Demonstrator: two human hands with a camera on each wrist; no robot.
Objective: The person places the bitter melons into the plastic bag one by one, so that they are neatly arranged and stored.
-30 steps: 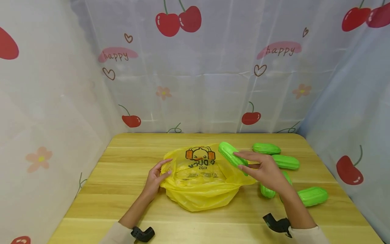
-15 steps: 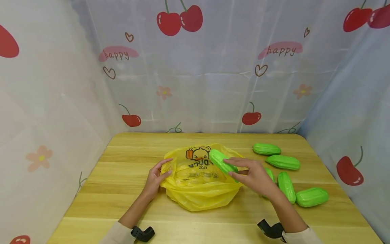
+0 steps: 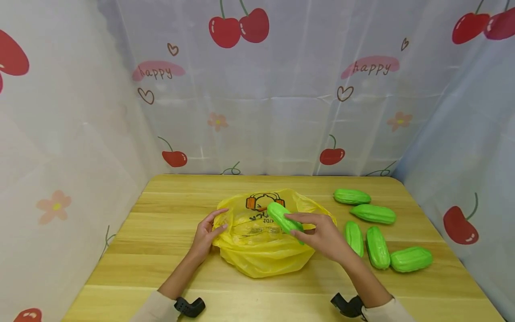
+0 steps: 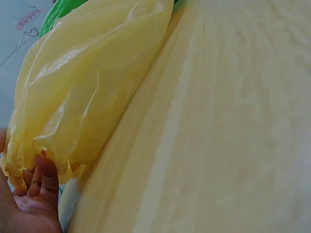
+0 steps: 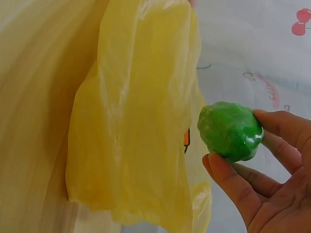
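Note:
A yellow plastic bag (image 3: pixel 261 261) with a printed duck lies on the table, its mouth spread wide. At its left rim my left hand (image 3: pixel 206 235) grips the plastic between thumb and fingers; the left wrist view shows the bag (image 4: pixel 92 82) bunched at the fingertips. My right hand (image 3: pixel 322 235) pinches a bright green, ridged bitter melon (image 3: pixel 281 217) by its near end, tilted over the bag's opening. In the right wrist view the bitter melon (image 5: pixel 231 131) appears end-on, bumpy and glossy, between thumb and fingers, beside the bag wall.
Several more green bitter melons lie on the right of the wooden table (image 3: pixel 161 259), among them one at the back (image 3: pixel 352 196) and one nearest the right edge (image 3: pixel 411 259). A cherry-printed curtain (image 3: pixel 273 120) encloses the table at the back and sides.
My right hand has carried the bitter melon leftward and slightly down, from the bag's right rim to over its opening. The left hand keeps its grip in place.

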